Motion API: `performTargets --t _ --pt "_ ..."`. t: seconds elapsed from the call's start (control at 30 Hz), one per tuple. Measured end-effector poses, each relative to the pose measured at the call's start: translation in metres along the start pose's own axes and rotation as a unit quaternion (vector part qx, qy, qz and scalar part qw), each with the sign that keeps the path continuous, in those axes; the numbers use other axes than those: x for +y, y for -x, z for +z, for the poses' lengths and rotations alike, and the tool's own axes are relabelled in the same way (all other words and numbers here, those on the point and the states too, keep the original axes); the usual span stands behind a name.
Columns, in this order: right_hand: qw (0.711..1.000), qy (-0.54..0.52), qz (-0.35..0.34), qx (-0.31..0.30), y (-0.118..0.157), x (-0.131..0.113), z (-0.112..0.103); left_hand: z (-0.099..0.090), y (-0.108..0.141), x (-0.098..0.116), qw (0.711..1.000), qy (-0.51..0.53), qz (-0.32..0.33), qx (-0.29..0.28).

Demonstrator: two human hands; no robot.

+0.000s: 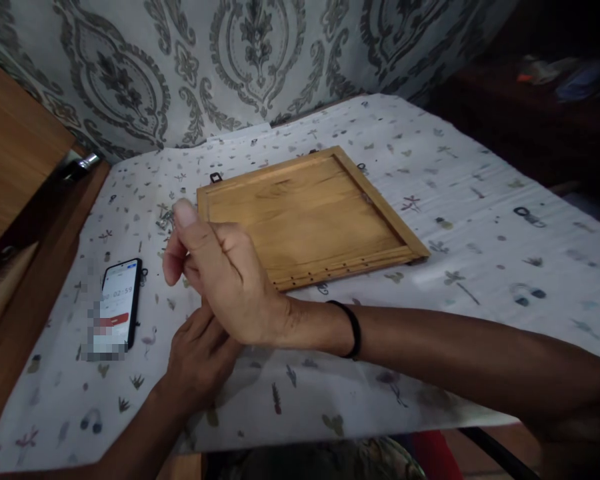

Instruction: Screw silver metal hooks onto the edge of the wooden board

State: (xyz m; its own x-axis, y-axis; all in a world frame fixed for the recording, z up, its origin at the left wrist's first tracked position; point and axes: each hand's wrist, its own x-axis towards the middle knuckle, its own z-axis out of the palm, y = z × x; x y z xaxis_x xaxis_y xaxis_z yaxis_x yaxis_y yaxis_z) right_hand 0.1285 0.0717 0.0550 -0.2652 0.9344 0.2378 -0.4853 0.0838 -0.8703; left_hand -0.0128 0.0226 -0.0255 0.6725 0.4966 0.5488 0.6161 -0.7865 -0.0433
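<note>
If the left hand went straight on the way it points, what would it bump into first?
Probably the right hand, which overlaps the left hand here. Depth is unclear; passing underneath, it would likely meet the framed wooden panel.

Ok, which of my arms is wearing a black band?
Your right arm, the one that meets the picture's right edge: the black band circles it just behind the right hand. Your left arm shows no band.
</note>
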Motion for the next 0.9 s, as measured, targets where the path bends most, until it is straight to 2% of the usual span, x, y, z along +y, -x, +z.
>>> performTargets --t 0.1,0.2,0.33,0.43,0.5,0.6,0.67,0.73,0.8,0.9 --pt "1.0 0.013 0.001 -0.012 -0.004 -0.001 -0.004 0.0 -0.001 0.0 1.0 -0.007 0.007 0.002" --pt "0.996 0.0 0.018 -0.089 -0.011 -0.004 -0.013 -0.001 -0.004 0.0 1.0 -0.018 0.013 -0.02" --pt "0.987 -0.008 0.059 -0.147 -0.018 -0.01 -0.025 -0.002 -0.007 0.0 0.999 -0.023 0.015 -0.029" --pt "0.963 -0.013 0.103 -0.249 -0.021 -0.015 -0.032 -0.001 -0.006 0.0 0.999 -0.019 0.014 -0.022" --pt "0.942 -0.032 0.108 -0.317 -0.024 -0.018 -0.036 -0.001 -0.005 0.001 1.0 -0.018 0.007 -0.021" --pt "0.915 -0.053 0.13 -0.379 -0.03 -0.02 -0.04 0.0 -0.004 0.001 0.999 -0.032 -0.003 -0.027" --pt "0.904 -0.055 0.15 -0.397 -0.032 -0.018 -0.04 -0.001 -0.003 0.001 0.999 -0.04 -0.001 -0.031" --pt "0.905 -0.062 0.145 -0.395 -0.034 -0.014 -0.038 -0.001 -0.004 0.0 0.999 -0.036 0.003 -0.033" --pt "0.919 -0.061 0.125 -0.368 -0.032 -0.009 -0.034 0.0 -0.005 0.0 0.999 -0.023 0.006 -0.03" --pt "0.951 -0.056 0.086 -0.292 -0.026 -0.003 -0.026 0.001 -0.005 -0.001 1.0 -0.016 0.01 -0.017"
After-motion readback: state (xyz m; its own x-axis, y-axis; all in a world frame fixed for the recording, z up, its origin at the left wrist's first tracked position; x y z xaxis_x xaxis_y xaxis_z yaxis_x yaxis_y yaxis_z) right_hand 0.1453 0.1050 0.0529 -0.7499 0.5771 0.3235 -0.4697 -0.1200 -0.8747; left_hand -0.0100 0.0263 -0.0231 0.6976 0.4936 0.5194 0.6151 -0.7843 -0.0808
